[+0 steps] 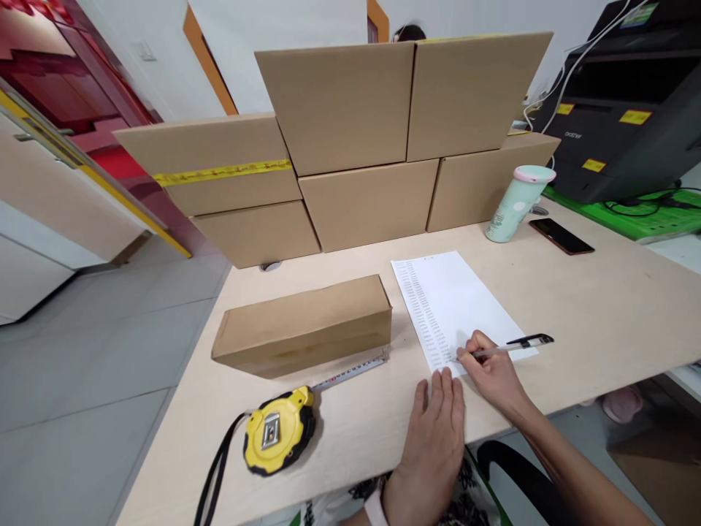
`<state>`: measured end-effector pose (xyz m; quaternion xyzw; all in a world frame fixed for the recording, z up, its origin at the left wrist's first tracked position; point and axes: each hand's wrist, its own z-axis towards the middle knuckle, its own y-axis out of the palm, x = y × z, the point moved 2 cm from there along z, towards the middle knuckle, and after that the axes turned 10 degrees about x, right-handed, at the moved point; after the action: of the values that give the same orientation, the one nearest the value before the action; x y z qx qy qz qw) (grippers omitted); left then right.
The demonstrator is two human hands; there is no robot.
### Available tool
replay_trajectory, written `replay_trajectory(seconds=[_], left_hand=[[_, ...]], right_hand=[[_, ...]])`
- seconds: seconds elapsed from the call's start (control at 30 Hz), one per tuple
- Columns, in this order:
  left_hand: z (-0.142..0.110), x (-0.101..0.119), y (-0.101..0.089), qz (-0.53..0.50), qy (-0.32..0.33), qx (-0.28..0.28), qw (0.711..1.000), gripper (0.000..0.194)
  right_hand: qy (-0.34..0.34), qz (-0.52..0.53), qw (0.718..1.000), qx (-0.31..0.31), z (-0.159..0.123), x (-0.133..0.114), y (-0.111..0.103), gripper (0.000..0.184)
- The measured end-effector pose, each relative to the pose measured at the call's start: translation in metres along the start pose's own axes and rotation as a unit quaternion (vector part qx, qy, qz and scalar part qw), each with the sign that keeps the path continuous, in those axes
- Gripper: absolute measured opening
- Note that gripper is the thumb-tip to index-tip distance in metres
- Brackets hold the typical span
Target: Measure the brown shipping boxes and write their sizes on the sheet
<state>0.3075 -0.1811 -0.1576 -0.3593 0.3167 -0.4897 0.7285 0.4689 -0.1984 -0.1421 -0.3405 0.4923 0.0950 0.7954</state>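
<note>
My right hand (pixel 493 372) is closed around a pen (pixel 515 345) with a black cap on its upper end, its tip at the lower left part of a white paper sheet (pixel 471 296). Columns of small print run down the sheet's left side. My left hand (pixel 437 420) lies flat with its fingers stretched, fingertips at the sheet's bottom edge. Left of my hands, a yellow and black tape measure (pixel 278 431) rests on the table, its blade pulled out a short way along the front of a long cardboard box (pixel 307 325).
Stacked cardboard boxes (pixel 366 201) form a wall along the table's (pixel 618 314) back. A mint green tumbler (pixel 518 208) and a phone (pixel 561 236) stand and lie at the right. Behind them is a black printer (pixel 607 146). A person's head (pixel 410 33) shows above the boxes.
</note>
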Motion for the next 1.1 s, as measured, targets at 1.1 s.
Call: replay_trajectory(seconds=[1.1], left_hand=[[0.0, -0.001, -0.001, -0.01, 0.001, -0.017, 1.0, 0.051]], right_hand=[[-0.003, 0.002, 0.998, 0.058, 0.001, 0.004, -0.005, 0.023]])
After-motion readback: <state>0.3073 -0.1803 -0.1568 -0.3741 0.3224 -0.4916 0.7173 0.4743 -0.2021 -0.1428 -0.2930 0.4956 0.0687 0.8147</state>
